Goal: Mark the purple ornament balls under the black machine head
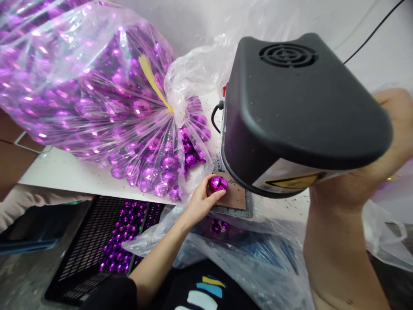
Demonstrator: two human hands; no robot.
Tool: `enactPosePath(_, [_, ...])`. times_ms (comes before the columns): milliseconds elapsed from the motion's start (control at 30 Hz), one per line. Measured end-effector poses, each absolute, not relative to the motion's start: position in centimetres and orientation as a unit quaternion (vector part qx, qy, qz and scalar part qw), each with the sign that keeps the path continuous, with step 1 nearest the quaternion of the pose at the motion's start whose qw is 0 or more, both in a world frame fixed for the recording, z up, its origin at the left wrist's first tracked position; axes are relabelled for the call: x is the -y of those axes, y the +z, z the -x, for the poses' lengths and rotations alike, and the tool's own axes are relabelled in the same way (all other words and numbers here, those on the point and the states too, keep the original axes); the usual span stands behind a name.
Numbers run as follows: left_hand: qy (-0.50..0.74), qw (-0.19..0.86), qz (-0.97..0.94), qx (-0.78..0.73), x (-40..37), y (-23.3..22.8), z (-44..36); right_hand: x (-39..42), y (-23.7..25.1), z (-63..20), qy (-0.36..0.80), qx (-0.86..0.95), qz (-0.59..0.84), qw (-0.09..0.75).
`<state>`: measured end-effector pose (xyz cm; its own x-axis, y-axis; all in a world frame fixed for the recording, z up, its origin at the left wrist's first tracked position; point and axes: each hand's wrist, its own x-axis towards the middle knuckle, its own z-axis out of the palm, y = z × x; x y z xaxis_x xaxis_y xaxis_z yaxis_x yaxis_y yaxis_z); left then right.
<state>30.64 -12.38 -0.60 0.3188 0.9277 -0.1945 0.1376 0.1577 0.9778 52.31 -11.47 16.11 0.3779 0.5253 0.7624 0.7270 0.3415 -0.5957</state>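
Pinched between thumb and fingers of the left hand (pixel 200 202): one shiny purple ball with mirror-like facets (pixel 218 184). Grip closed on its left and lower side, top left bare. Ball was over a flat brown rectangular board (pixel 237 199), itself lying on a dark grey mat (pixel 249 209) at the front of a white table (pixel 64 165). Whether the underside touched the board, could not tell.

Right hand (pixel 395 125) was at the far side of a bulky black machine with a round vent (pixel 306 107); most fingers hidden behind the casing, so could not tell how firmly it gripped.

Left of the ball, a clear plastic bag packed with purple balls (pixel 87 99), gathered at the neck with a yellow tie (pixel 150 77). Below the table edge, a black slatted plastic crate (pixel 72 252) held more purple pieces.

Handling, judged by eye: ball probably light, likely hollow plastic; stiff shell, slick facets, inclined to roll once released. Coating perhaps easily scuffed. Best hold seemed a gentle pinch around the widest part, thumb opposite fingers, upper face left uncovered
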Motion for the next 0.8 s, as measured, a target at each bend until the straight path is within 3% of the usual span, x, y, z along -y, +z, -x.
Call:
enactPosePath(500, [0.343, 0.243, -0.777, -0.468, 13.1, -1.8, -33.4, 11.3, 16.5, -51.9, -0.074, 0.542, 0.578, 0.606])
enactPosePath(800, [0.31, 0.315, -0.799, -0.408, 12.8, -2.7, -33.2, 11.3, 16.3, -52.1, -0.066, 0.554, 0.564, 0.61])
